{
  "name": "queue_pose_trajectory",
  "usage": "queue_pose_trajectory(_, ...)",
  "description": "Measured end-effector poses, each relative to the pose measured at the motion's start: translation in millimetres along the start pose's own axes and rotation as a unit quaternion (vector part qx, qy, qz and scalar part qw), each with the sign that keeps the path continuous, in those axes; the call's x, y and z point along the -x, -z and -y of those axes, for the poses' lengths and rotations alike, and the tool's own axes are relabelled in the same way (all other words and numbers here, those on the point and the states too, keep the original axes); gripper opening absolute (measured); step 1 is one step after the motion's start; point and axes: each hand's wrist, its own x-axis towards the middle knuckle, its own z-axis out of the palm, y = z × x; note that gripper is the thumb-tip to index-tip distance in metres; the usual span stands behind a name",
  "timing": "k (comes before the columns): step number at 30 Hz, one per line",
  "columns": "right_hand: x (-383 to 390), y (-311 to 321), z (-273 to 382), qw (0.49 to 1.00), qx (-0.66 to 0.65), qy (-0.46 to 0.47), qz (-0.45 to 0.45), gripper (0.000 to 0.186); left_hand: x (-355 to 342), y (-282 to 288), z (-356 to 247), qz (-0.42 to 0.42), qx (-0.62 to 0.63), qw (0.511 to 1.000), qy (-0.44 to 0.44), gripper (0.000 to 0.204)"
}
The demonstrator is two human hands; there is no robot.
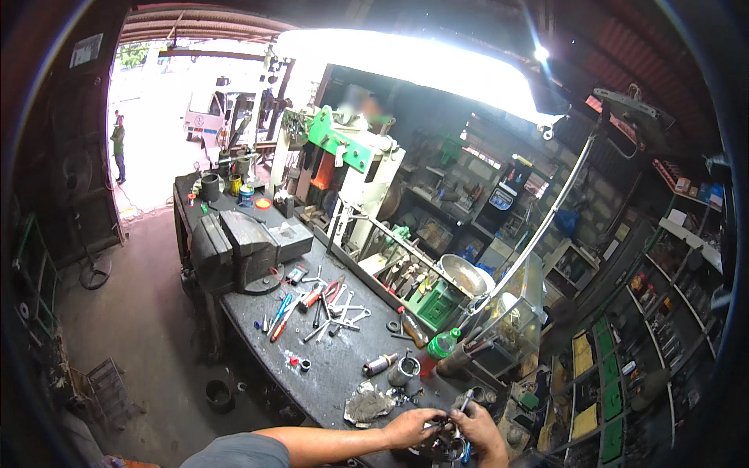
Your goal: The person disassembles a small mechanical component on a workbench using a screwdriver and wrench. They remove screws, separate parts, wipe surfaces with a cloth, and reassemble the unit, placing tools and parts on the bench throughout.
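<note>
At the near right end of the dark workbench (261,347), my two hands are close together over a dark metal part (443,448), mostly hidden beneath them. My left hand (411,429) reaches in from the left, its fingers closed at the part; what they grip is too small to tell. My right hand (482,430) is closed around a slim silver rod-like piece (466,401) that points up. Something blue (466,451) shows below the right hand. Just beyond are a crumpled grey rag (368,405), a metal cup-shaped cylinder (404,371) and a small silver cylinder (380,364).
Several wrenches (343,316), pliers (335,290) and screwdrivers (282,312) lie mid-bench. A big vise (242,249) stands at the far left. Beyond the bench rises a green and white press (343,144). A green-topped bottle (443,343) stands right; shelves (616,390) line that side.
</note>
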Motion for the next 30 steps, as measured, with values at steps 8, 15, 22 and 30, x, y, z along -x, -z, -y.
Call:
queue_pose_trajectory(8, 2.0, 9.5, 63.2, 0.799, 0.573, 0.157, 0.093, 0.026, -10.7, 8.2, -16.4, 0.033, 0.014, 0.998, 0.047, 0.045)
queue_pose_trajectory(15, 22.4, 7.7, 45.5, 0.748, 0.528, 0.401, -0.015, 0.021, -14.4, 2.6, -15.2, 0.005, 0.02, 0.999, 0.026, 0.046)
queue_pose_trajectory(22, 52.6, 7.7, 4.9, 0.948, 0.026, 0.216, -0.233, 0.024, -20.9, -3.3, -23.0, -0.043, 0.018, 0.996, 0.072, 0.034)
queue_pose_trajectory(30, 71.3, -59.2, -85.2, 0.952, 0.037, 0.087, -0.291, 0.032, -21.0, 10.5, -24.8, 0.074, -0.026, 0.997, -0.02, 0.038)
